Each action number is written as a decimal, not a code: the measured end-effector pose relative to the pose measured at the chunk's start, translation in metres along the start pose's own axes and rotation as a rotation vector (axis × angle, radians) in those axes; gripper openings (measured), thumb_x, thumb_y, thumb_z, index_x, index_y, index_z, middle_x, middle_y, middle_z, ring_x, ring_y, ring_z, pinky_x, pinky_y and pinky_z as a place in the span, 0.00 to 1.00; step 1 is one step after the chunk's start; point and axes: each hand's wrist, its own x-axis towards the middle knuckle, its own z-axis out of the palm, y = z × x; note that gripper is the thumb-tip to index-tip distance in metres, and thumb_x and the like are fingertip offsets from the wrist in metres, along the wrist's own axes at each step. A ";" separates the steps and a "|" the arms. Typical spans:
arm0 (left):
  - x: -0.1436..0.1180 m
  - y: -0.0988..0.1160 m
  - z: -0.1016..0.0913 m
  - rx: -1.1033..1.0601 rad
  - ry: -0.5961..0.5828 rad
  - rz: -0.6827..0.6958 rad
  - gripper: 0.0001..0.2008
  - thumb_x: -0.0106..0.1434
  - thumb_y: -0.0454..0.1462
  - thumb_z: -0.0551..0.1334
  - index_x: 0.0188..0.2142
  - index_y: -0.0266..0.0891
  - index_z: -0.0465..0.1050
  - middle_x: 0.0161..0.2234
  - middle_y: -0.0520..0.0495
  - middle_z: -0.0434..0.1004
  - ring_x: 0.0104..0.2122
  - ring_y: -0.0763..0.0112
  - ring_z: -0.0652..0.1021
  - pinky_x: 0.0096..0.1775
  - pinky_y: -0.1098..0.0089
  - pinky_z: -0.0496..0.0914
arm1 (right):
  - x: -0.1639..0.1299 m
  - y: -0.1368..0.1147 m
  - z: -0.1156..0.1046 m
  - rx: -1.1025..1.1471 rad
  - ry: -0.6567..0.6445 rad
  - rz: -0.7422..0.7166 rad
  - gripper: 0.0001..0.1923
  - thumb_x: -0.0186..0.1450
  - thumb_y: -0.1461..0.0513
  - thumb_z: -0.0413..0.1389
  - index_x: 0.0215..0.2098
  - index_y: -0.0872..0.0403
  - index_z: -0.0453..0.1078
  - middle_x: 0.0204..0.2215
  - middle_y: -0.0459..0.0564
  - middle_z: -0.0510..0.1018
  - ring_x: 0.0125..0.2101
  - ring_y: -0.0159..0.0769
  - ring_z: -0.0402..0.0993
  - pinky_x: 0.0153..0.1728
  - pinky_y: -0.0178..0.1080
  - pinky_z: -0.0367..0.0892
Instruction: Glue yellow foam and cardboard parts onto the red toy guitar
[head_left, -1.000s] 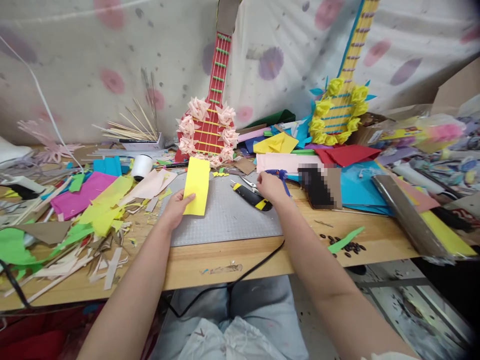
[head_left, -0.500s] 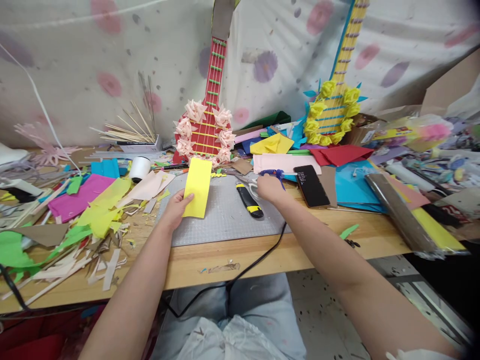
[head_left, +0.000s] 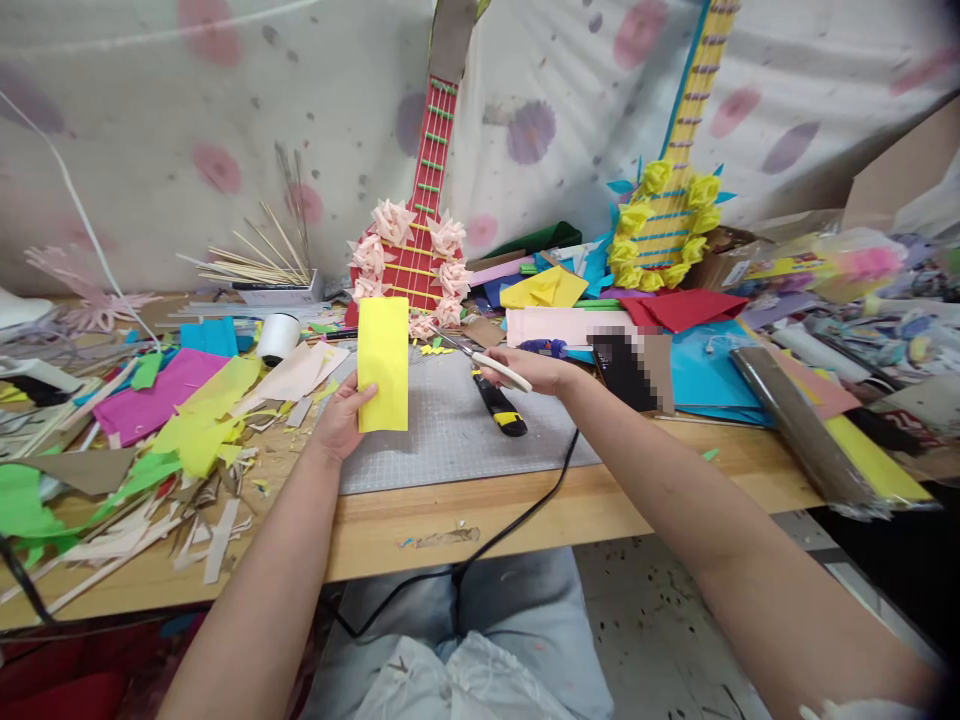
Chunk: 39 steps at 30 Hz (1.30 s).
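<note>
My left hand (head_left: 341, 420) pinches the lower edge of a yellow paper strip (head_left: 383, 362) and holds it upright above the grey cutting mat (head_left: 450, 440). My right hand (head_left: 536, 372) grips a pair of scissors (head_left: 480, 360) with pale handles; the blades point left toward the strip and do not touch it. A black and yellow utility knife (head_left: 501, 405) lies on the mat just under my right hand.
Coloured paper scraps (head_left: 187, 410) cover the table's left side. A red paper guitar (head_left: 416, 250) and a yellow one (head_left: 667, 220) lean on the back wall. A phone (head_left: 626, 370), blue-handled scissors (head_left: 544, 347), a white roll (head_left: 279, 335), stacked sheets and a black cable (head_left: 525, 510) lie around.
My right hand picked the scissors up from the mat and turned them toward the strip. My left hand lifted the yellow strip more upright.
</note>
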 end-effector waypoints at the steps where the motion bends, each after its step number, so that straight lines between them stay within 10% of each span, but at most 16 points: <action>1: 0.000 0.000 0.000 -0.005 -0.006 -0.010 0.20 0.45 0.36 0.68 0.41 0.41 0.72 0.40 0.49 0.79 0.35 0.66 0.78 0.36 0.69 0.73 | 0.002 0.000 0.000 0.020 -0.029 -0.021 0.21 0.51 0.50 0.61 0.36 0.57 0.69 0.28 0.46 0.72 0.26 0.27 0.64 0.29 0.32 0.61; 12: -0.003 -0.003 0.002 0.034 -0.101 -0.126 0.20 0.47 0.34 0.66 0.42 0.38 0.72 0.39 0.44 0.80 0.36 0.62 0.79 0.38 0.65 0.73 | 0.028 -0.021 0.011 0.042 -0.454 0.196 0.20 0.48 0.50 0.63 0.30 0.58 0.73 0.20 0.45 0.72 0.20 0.27 0.63 0.22 0.31 0.61; 39: -0.005 -0.007 0.006 0.164 -0.114 -0.214 0.23 0.45 0.37 0.69 0.43 0.36 0.73 0.38 0.42 0.80 0.32 0.64 0.80 0.30 0.70 0.73 | 0.023 -0.027 0.008 -0.133 -0.492 0.239 0.20 0.45 0.52 0.65 0.28 0.58 0.73 0.21 0.45 0.72 0.22 0.27 0.64 0.24 0.32 0.59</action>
